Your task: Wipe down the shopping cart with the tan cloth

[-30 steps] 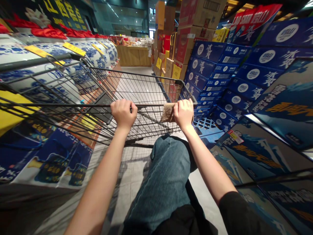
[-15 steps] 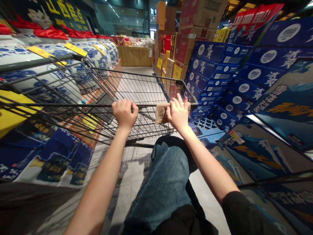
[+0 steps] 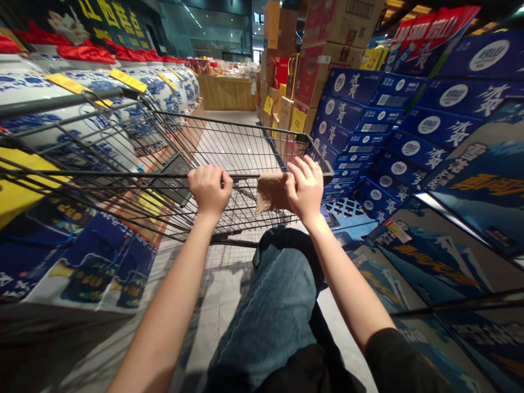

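A dark wire shopping cart (image 3: pixel 303 137) stands across in front of me, its basket showing only wire mesh and the floor beyond. My left hand (image 3: pixel 209 191) is wrapped round the cart's black bar (image 3: pixel 102 176), knuckles up. A brown cloth (image 3: pixel 270 195) with a rough edge hangs folded over the same bar. My right hand (image 3: pixel 306 191) grips the cloth's right part against the bar, its fingers bent over the top. The fingertips of both hands are hidden behind the bar. Left of my left hand, a dark panel (image 3: pixel 175 177) is fixed to the mesh.
Large blue-and-white jars (image 3: pixel 139 90) with red cloth tops line the left, above blue gift bags (image 3: pixel 82 262). Stacked blue cartons (image 3: pixel 347 112) and larger boxes (image 3: pixel 442 245) crowd the right. A tiled aisle (image 3: pixel 221 123) runs ahead to a wooden counter (image 3: pixel 225 94).
My right hand has shifted slightly right along the bar, and more of the brown cloth shows left of it. My left hand keeps its grip on the bar.
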`<state>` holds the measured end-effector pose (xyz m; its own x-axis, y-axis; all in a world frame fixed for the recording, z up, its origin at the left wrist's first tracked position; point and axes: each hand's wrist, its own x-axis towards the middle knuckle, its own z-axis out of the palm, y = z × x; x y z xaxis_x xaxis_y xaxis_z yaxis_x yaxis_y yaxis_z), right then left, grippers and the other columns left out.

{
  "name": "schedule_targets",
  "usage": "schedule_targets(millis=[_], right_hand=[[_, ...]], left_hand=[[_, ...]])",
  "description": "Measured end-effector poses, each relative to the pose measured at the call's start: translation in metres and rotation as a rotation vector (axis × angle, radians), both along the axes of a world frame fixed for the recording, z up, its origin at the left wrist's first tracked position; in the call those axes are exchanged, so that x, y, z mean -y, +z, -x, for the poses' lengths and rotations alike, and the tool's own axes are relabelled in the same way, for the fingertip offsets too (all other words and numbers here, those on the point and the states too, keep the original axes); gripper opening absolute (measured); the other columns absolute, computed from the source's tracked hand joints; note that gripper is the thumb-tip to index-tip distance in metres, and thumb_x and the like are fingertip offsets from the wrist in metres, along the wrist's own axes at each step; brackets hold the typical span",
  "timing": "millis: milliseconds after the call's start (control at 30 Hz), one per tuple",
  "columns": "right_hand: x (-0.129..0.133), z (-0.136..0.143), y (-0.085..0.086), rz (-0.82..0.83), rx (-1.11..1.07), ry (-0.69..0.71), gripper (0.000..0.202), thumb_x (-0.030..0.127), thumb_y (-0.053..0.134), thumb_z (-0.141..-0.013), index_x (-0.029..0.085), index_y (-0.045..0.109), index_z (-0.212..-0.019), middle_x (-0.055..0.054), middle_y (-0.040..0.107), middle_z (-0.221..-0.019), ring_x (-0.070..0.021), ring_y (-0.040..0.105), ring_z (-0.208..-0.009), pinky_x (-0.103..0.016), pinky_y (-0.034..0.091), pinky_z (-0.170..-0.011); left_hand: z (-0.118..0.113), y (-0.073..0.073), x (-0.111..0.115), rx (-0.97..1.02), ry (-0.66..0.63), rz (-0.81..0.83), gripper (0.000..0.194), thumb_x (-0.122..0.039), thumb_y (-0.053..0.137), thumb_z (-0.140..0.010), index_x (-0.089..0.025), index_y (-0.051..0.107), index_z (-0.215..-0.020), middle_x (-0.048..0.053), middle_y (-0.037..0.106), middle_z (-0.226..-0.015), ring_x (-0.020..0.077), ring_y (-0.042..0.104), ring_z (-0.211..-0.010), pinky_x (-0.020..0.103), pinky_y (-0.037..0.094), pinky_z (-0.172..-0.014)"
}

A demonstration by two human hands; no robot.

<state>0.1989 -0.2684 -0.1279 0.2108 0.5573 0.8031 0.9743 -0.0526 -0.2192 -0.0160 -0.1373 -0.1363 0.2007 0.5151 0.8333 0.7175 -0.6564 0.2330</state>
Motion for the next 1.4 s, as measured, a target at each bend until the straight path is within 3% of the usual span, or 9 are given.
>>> schedule_targets(millis=[100, 233, 500, 633, 800, 967, 1200, 1300, 1400], right_hand=[[-0.01, 0.013, 0.0, 0.114, 0.044, -0.063, 0.042, 0.033, 0.04, -0.103, 0.017, 0.069, -0.129, -0.014, 0.067, -0.137, -0.0315, 0.051, -0.137, -0.059, 0.029, -0.124], [-0.012, 0.031, -0.008, 0.208, 0.138, 0.013, 0.046, 0.04, 0.04, -0.105, 0.022, 0.059, -0.143, -0.012, 0.066, -0.135, -0.0294, 0.052, -0.132, -0.056, 0.026, -0.125], [0.0, -0.014, -0.02, 0.09, 0.026, -0.149, 0.042, 0.037, 0.04, -0.103, 0.013, 0.067, -0.125, -0.018, 0.065, -0.127, -0.0327, 0.051, -0.129, -0.058, 0.029, -0.122], [-0.002, 0.002, -0.016, 0.097, 0.038, -0.164, 0.042, 0.04, 0.042, -0.102, 0.014, 0.067, -0.123, -0.018, 0.066, -0.124, -0.0346, 0.05, -0.129, -0.063, 0.027, -0.121], [-0.006, 0.011, -0.009, 0.171, 0.136, -0.023, 0.045, 0.044, 0.043, -0.103, 0.021, 0.062, -0.136, -0.013, 0.067, -0.131, -0.0308, 0.051, -0.129, -0.064, 0.019, -0.126], [-0.003, -0.011, -0.01, 0.165, 0.031, -0.188, 0.045, 0.041, 0.039, -0.104, 0.014, 0.069, -0.123, -0.017, 0.068, -0.122, -0.0318, 0.055, -0.123, -0.061, 0.023, -0.125], [-0.005, 0.014, -0.022, 0.162, 0.105, -0.045, 0.056, 0.049, 0.043, -0.102, 0.02, 0.051, -0.15, -0.018, 0.053, -0.148, -0.0368, 0.035, -0.147, -0.069, 0.015, -0.124], [-0.005, 0.002, -0.021, 0.181, 0.127, -0.029, 0.055, 0.047, 0.043, -0.103, 0.023, 0.049, -0.152, -0.016, 0.05, -0.153, -0.0352, 0.033, -0.149, -0.065, 0.015, -0.125], [-0.003, -0.024, -0.018, 0.168, 0.114, -0.076, 0.046, 0.04, 0.038, -0.105, 0.019, 0.059, -0.14, -0.016, 0.06, -0.14, -0.0316, 0.045, -0.139, -0.059, 0.021, -0.125]], left_hand=[[-0.001, 0.001, 0.002, -0.027, 0.014, 0.003, 0.021, -0.032, 0.047, -0.093, -0.022, 0.058, -0.078, 0.009, 0.06, -0.083, 0.0305, 0.056, -0.092, 0.05, 0.038, -0.092], [0.001, 0.002, 0.004, -0.054, 0.024, 0.02, 0.023, -0.033, 0.045, -0.094, -0.022, 0.058, -0.079, 0.01, 0.061, -0.085, 0.0314, 0.056, -0.094, 0.051, 0.038, -0.092], [0.002, 0.003, 0.004, -0.016, -0.043, 0.083, 0.019, -0.033, 0.049, -0.092, -0.022, 0.06, -0.081, 0.01, 0.061, -0.086, 0.0331, 0.056, -0.098, 0.054, 0.036, -0.096], [-0.001, 0.003, 0.005, -0.005, -0.022, 0.061, 0.02, -0.033, 0.048, -0.092, -0.022, 0.06, -0.08, 0.01, 0.061, -0.085, 0.0323, 0.057, -0.097, 0.053, 0.037, -0.095], [-0.001, 0.003, 0.005, 0.002, -0.051, 0.071, 0.019, -0.033, 0.049, -0.092, -0.022, 0.061, -0.081, 0.01, 0.062, -0.085, 0.0329, 0.056, -0.098, 0.054, 0.036, -0.096], [-0.005, 0.002, 0.007, -0.009, -0.037, 0.053, 0.021, -0.033, 0.048, -0.093, -0.021, 0.06, -0.079, 0.01, 0.062, -0.085, 0.0323, 0.058, -0.096, 0.053, 0.037, -0.094], [-0.008, 0.0, 0.006, -0.009, -0.019, 0.017, 0.02, -0.032, 0.05, -0.093, -0.021, 0.061, -0.08, 0.009, 0.062, -0.083, 0.0317, 0.059, -0.096, 0.051, 0.038, -0.093], [-0.007, 0.0, 0.005, -0.028, -0.011, 0.01, 0.02, -0.031, 0.049, -0.093, -0.022, 0.06, -0.079, 0.009, 0.063, -0.084, 0.031, 0.059, -0.095, 0.05, 0.039, -0.092], [-0.007, 0.001, 0.005, -0.041, -0.013, 0.009, 0.02, -0.031, 0.049, -0.093, -0.022, 0.06, -0.079, 0.009, 0.063, -0.084, 0.0308, 0.058, -0.094, 0.049, 0.039, -0.092]])
